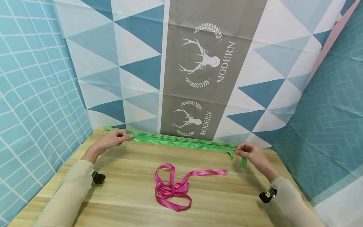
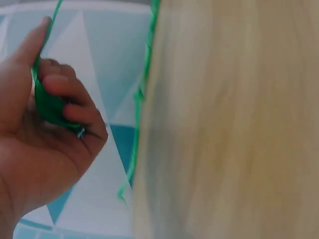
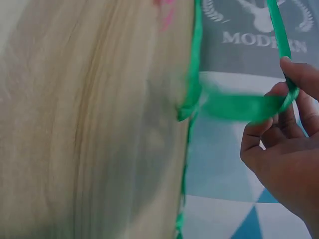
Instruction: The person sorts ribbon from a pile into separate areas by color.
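Observation:
A shiny green ribbon (image 1: 175, 144) stretches nearly straight between both hands, just above the table's far edge. My left hand (image 1: 114, 139) pinches its left part; in the left wrist view, more of the held ribbon (image 2: 48, 105) bunches inside the curled fingers. On the other side my right hand (image 1: 252, 154) grips it between thumb and fingers, and its loose tail (image 3: 239, 108) hangs out, blurred in the right wrist view. A second length of green ribbon (image 2: 137, 117) lies along the far table edge, right behind the stretched one.
Nearer me on the wooden table (image 1: 119, 195) lies a pink ribbon (image 1: 173, 189), looped and gathered at its middle, one tail pointing right. Patterned cloth (image 1: 193, 78) hangs behind the far edge. Blue gridded cloth (image 1: 31, 94) stands at left, teal cloth (image 1: 326, 126) at right.

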